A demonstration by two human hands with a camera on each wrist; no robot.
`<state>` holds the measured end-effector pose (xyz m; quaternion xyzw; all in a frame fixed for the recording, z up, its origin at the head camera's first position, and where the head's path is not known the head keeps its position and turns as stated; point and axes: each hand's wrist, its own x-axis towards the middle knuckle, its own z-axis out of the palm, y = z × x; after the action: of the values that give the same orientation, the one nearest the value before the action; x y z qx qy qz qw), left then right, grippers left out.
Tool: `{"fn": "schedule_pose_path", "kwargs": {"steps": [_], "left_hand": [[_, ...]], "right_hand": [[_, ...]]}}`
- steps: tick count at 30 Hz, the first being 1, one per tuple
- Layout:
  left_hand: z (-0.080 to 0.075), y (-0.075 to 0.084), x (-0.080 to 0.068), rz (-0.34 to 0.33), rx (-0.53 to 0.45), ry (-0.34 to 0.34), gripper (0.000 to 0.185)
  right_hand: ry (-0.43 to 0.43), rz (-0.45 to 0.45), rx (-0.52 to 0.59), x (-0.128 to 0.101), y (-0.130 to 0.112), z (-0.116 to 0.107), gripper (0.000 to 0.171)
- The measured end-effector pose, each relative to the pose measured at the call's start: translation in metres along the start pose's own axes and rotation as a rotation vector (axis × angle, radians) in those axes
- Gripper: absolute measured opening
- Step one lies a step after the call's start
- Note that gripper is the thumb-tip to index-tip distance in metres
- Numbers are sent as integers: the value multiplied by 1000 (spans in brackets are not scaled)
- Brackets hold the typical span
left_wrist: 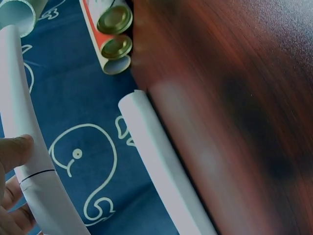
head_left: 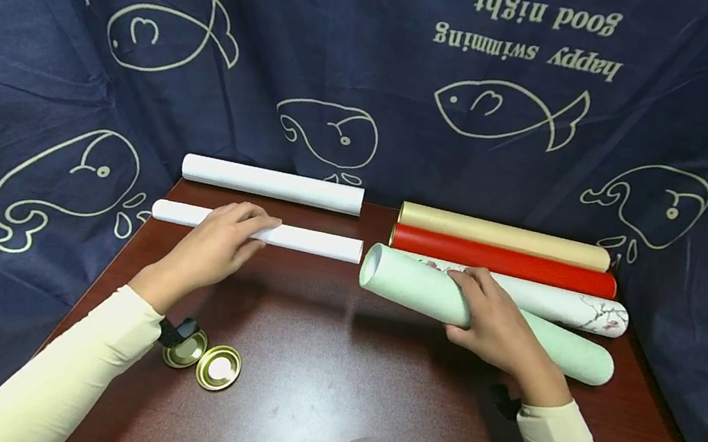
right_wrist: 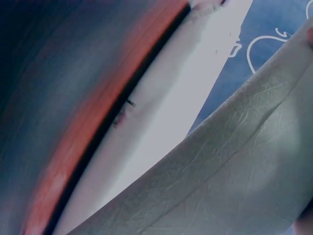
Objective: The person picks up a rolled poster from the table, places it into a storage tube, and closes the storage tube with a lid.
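Observation:
My left hand [head_left: 211,245] grips a thin white paper roll [head_left: 322,244] near its middle. In the left wrist view, the thumb and fingers pinch that roll, and a dark line runs across it. On the other side, my right hand [head_left: 494,324] holds a pale green tube [head_left: 409,285] around its middle, thumb below. The tube's left end is open and hollow, facing the roll's right end, with a small gap between them. In the right wrist view, the green tube's wrinkled surface [right_wrist: 230,166] fills the lower right and the hand is mostly out of frame.
Behind the green tube lie a floral white tube [head_left: 556,303], a red tube [head_left: 507,261] and a beige tube [head_left: 504,236]. A thicker white roll [head_left: 272,183] lies at the back left. Two gold lids [head_left: 219,368] sit front left. A navy curtain [head_left: 382,40] surrounds the table.

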<state>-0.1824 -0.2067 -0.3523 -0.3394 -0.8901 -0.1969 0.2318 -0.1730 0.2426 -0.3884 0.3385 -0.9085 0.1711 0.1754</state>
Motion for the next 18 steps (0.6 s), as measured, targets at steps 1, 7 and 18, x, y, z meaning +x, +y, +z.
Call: {"fn": "schedule_pose_path", "kwargs": {"steps": [1,7,18], "left_hand": [[0,1,0,5,1,2,39],[2,10,-4,30,23,-19,40],[6,23,-8,102,90,-63,46]], "right_hand": [[3,1,-2,-1,-1,0,74],[36,-18,-12,-7,-4,4,74],[62,-69,-13,-14,-10,16,77]]}}
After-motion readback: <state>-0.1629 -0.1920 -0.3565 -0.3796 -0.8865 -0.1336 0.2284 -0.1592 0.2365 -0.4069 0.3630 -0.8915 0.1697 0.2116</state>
